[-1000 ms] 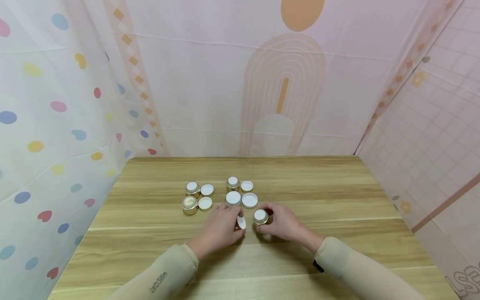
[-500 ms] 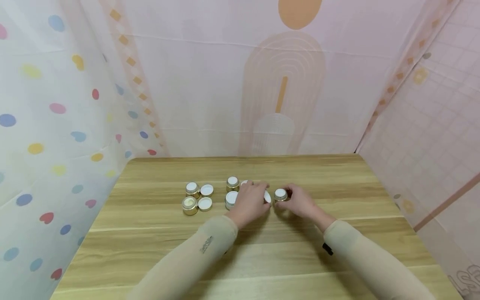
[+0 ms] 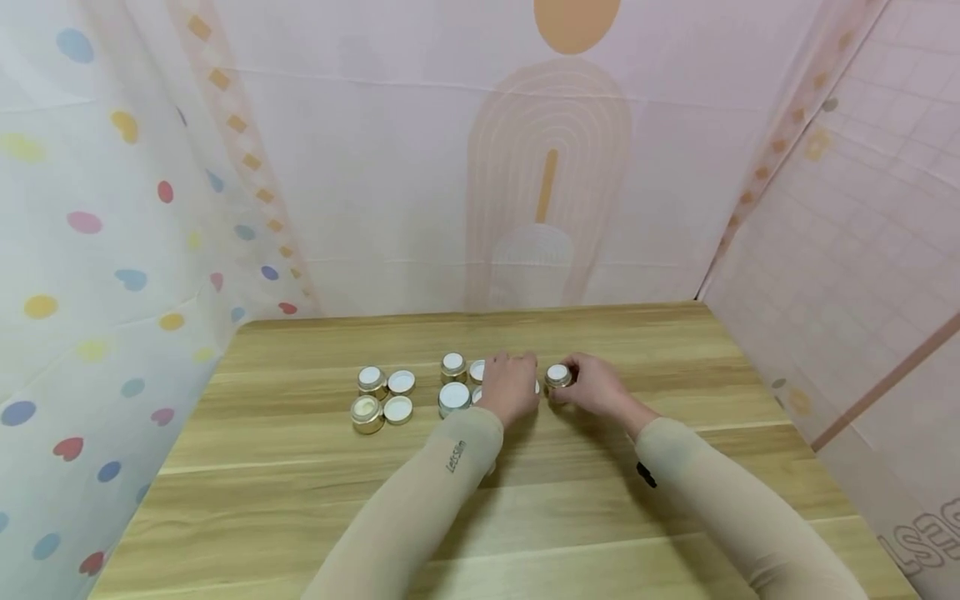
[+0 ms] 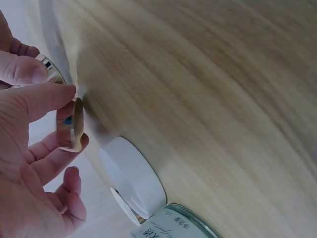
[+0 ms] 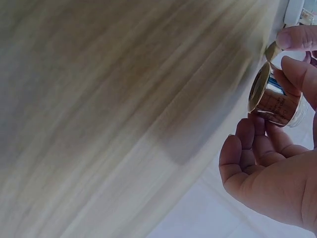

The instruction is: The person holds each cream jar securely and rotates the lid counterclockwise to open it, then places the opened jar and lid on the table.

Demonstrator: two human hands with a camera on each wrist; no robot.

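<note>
My left hand [image 3: 512, 387] pinches a gold lid [image 4: 72, 126] between thumb and fingers. The lid is tilted on edge, and its white inside shows at its edge in the head view. To its right, my right hand [image 3: 596, 387] grips a small gold jar [image 5: 277, 99] by the side. The jar is upright with a white disc on top [image 3: 558, 374]. Lid and jar are close together but apart. Whether the jar's base touches the table cannot be made out. Below the left hand lie a white lid [image 4: 131, 173] and a greenish glass jar [image 4: 176, 223].
On the left of the wooden table [image 3: 300, 500] stand two gold jars [image 3: 367, 414], each beside an upturned lid [image 3: 398, 409]. A gold jar [image 3: 453, 367] and a wider jar [image 3: 453, 400] stand mid-table, their lids partly behind my left hand. A patterned curtain [image 3: 375, 167] hangs behind.
Both hands have moved away from me and to the right, carrying the lid and the jar past the middle jars. In the last half second they have moved little; the view has shifted slightly.
</note>
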